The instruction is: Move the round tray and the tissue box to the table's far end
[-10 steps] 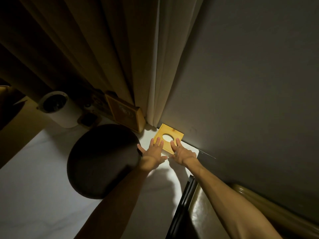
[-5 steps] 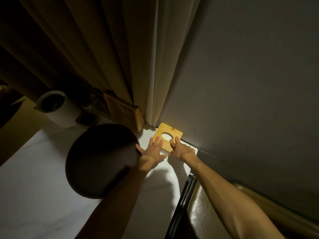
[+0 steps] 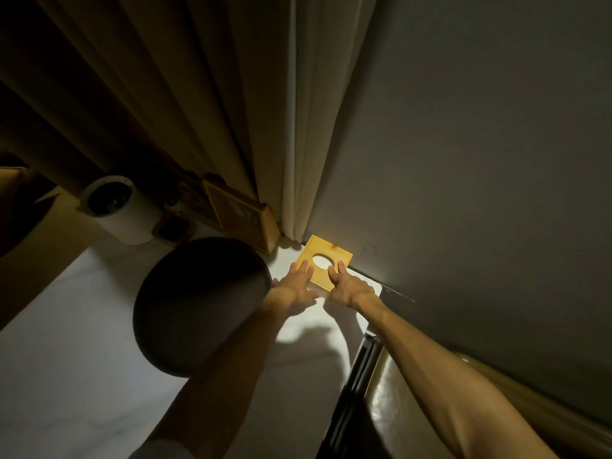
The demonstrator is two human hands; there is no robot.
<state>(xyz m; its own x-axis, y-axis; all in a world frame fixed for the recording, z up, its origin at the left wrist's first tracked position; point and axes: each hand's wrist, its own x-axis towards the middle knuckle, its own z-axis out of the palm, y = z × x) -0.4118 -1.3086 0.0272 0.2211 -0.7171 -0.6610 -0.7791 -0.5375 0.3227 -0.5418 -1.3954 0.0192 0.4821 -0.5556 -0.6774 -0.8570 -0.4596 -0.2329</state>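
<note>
A yellow wooden tissue box [image 3: 326, 256] with an oval hole in its lid sits in the far corner of the white table [image 3: 66, 376], against the grey wall. My left hand [image 3: 299, 283] rests flat on its near left edge, fingers spread. My right hand [image 3: 347, 283] lies on the near right edge with fingertips by the hole. Neither hand wraps around the box. A dark round tray [image 3: 198, 303] lies on the table just left of my left forearm, which crosses its right rim.
A wooden framed box [image 3: 240, 220] leans by the beige curtain [image 3: 298, 127] behind the tray. A white cylindrical container [image 3: 119, 210] stands at the far left. A dark chair back [image 3: 357, 392] and a glossy cushion [image 3: 397, 409] border the table's right side.
Both hands have slid the tissue box a little farther toward the wall corner. The tray has stayed in place.
</note>
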